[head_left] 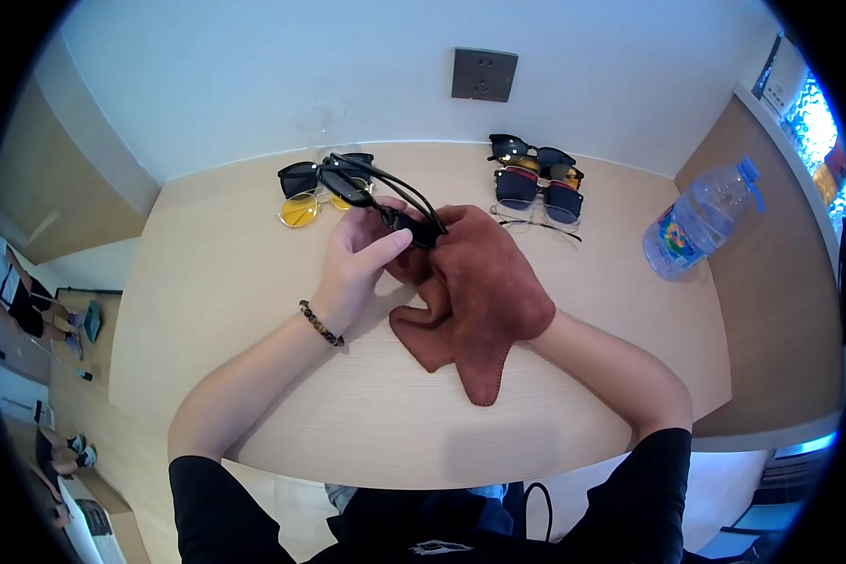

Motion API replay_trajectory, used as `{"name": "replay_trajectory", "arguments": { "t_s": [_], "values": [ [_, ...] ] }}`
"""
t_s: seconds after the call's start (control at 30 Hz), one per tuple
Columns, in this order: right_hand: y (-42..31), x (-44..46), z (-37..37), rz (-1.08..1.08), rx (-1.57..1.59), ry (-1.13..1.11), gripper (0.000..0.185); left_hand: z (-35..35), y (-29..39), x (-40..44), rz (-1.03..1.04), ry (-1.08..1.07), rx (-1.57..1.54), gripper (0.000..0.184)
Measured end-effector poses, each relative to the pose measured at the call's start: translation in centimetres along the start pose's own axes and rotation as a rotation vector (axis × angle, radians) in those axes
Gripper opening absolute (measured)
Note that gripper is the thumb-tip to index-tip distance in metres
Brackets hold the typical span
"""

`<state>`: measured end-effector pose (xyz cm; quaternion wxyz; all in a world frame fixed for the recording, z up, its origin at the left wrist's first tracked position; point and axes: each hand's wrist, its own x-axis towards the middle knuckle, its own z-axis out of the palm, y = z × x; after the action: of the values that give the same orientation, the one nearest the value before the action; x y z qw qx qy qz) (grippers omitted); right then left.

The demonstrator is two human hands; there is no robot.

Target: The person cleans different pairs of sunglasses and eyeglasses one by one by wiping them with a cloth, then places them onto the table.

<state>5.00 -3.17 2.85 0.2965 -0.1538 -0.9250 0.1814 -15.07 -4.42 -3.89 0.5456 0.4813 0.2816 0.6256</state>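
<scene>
My left hand (pixel 350 263) is closed on a pair of black sunglasses (pixel 346 180), thumb and fingers on the frame, with one dark lens tilted up toward the wall. A reddish-brown cloth (pixel 493 273) with a stitched edge drapes over my right hand, hiding its fingers. Through the cloth, that hand grips near the right end of the sunglasses, and a loose corner hangs onto the table. Just behind the held pair lie other black sunglasses (pixel 296 177) and yellow-lensed glasses (pixel 299 211).
Several pairs of glasses (pixel 540 195) lie in a stack at the back right of the wooden table (pixel 348 414). A clear plastic bottle (pixel 696 226) with a blue cap stands by the right panel (pixel 771 273). A dark socket (pixel 484 74) is on the wall. People (pixel 38 305) are at far left.
</scene>
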Motion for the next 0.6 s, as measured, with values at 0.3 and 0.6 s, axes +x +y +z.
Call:
{"name": "replay_trajectory", "arguments": {
  "t_s": [0.3, 0.6],
  "values": [
    [0.8, -0.9, 1.0, 0.053, -0.102, 0.205, 0.029, 0.3, 0.4, -0.5, -0.082, -0.108, 0.074, 0.048],
    [0.4, -1.0, 0.4, 0.213, -0.171, -0.172, 0.041, -4.1, 2.5, -0.6, 0.095, 0.094, 0.111, 0.047]
  ]
}}
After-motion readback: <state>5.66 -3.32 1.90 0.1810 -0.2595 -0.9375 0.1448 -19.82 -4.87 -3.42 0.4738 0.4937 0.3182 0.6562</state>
